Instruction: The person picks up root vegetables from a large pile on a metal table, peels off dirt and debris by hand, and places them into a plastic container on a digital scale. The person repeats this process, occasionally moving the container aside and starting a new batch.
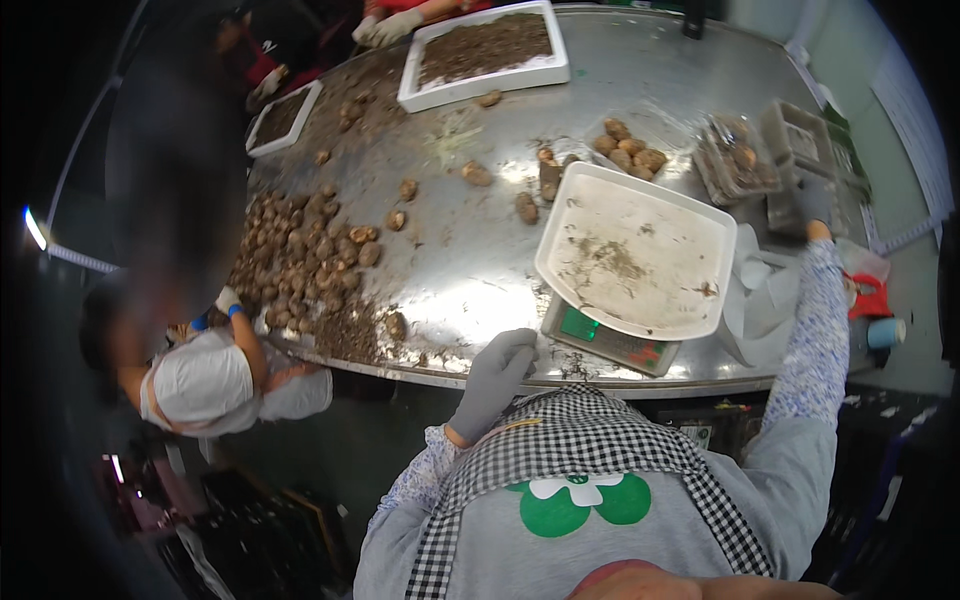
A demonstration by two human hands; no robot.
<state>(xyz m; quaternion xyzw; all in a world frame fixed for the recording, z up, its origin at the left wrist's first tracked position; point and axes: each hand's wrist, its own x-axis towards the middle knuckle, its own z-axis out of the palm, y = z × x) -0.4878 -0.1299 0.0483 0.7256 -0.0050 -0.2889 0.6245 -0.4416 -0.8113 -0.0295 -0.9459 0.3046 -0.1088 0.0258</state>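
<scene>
My left hand (pixel 495 378), in a grey glove, rests at the table's near edge with its fingers curled together; nothing shows in it. Just right of it is a digital scale (pixel 645 354) with a lit green display. A white oval tray (pixel 640 262) sits tilted on the scale, soil crumbs on its bottom. Far to the right, my right hand (pixel 814 202) reaches to clear plastic boxes (pixel 800 137); its fingers are smeared and partly lost among them. Beside these boxes stands a clear box of brown tubers (pixel 738 157).
Soil-covered tubers (pixel 310 250) are heaped on the left of the metal table (pixel 470 260). More tubers (pixel 630 150) lie on clear plastic behind the tray. A white tray of soil (pixel 485 55) is at the back. Co-workers stand left and behind. Red-handled scissors (pixel 868 296) lie right.
</scene>
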